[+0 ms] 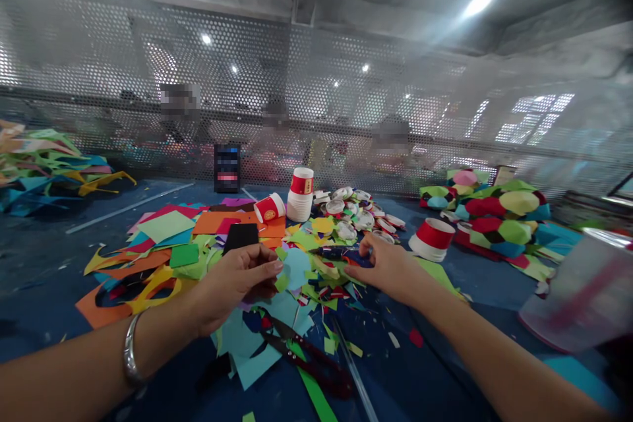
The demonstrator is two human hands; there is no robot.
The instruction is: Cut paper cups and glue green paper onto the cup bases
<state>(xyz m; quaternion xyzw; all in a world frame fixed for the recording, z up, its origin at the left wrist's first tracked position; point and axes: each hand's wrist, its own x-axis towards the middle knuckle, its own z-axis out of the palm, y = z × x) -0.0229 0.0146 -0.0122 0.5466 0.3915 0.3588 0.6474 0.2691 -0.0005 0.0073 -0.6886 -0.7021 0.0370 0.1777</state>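
My left hand (247, 277), with a silver bangle on its wrist, has thumb and fingers pinched at the edge of a rounded light-blue piece of paper (297, 269). Small green bits show beside its thumb. To the right, my right hand (383, 267) curves its thumb and index finger with a gap between them, and nothing shows in it. Just behind these fingers lies a dark blue item with some orange (360, 257), partly covered. Dark-handled scissors (309, 353) lie on the table below the hands, across light-blue paper and a green strip (311, 382).
Coloured paper sheets and offcuts (168, 227) spread at left. Red-and-white paper cups (300, 201) stand behind; another cup (432, 239) is at right. Round discs (366, 219) pile up near colourful paper balls (499, 211). A clear container (583, 297), a phone (227, 168) and perforated panel (336, 99) surround.
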